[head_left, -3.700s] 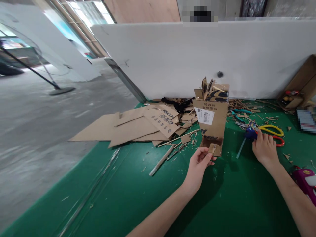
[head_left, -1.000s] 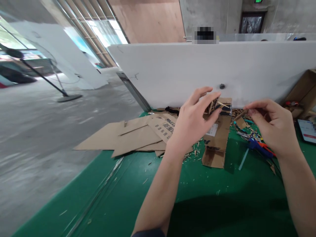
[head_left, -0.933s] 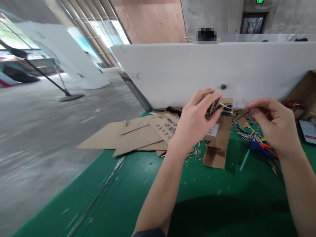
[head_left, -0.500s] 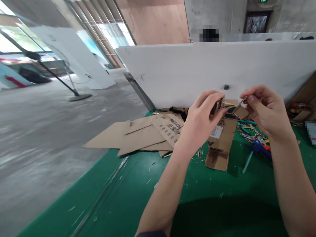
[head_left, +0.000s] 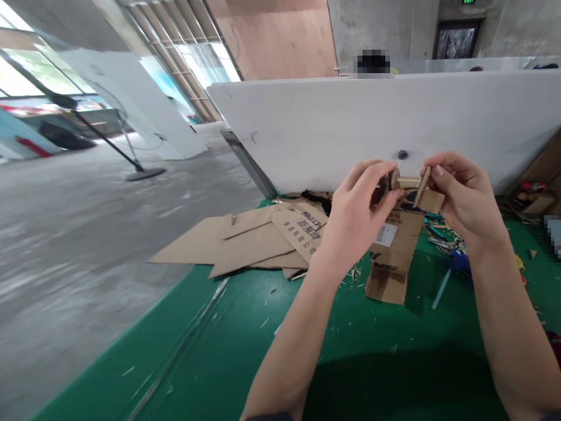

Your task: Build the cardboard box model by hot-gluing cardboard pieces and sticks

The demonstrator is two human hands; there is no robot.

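My left hand (head_left: 357, 202) is closed around a small round cardboard piece (head_left: 393, 179), mostly hidden by the fingers. A pale rod-like part (head_left: 409, 182) shows just to its right; whether it is joined to the round piece I cannot tell. Between thumb and fingers, my right hand (head_left: 460, 190) pinches a small flat cardboard piece (head_left: 422, 186), tilted on edge and facing the left hand. Below both hands, a folded cardboard structure (head_left: 401, 248) with a white label stands on the green table (head_left: 363, 345).
Flat cardboard sheets (head_left: 258, 242) lie at the left, over the table's edge. A blue glue gun (head_left: 459, 261) with a glue stick (head_left: 441, 289) and scattered scraps lie at the right. A white partition (head_left: 307, 134) rises behind, with a person's head beyond it.
My right hand has moved slightly left, bringing its cardboard piece nearer the left hand and turning it. More of the round piece now shows in my left hand.
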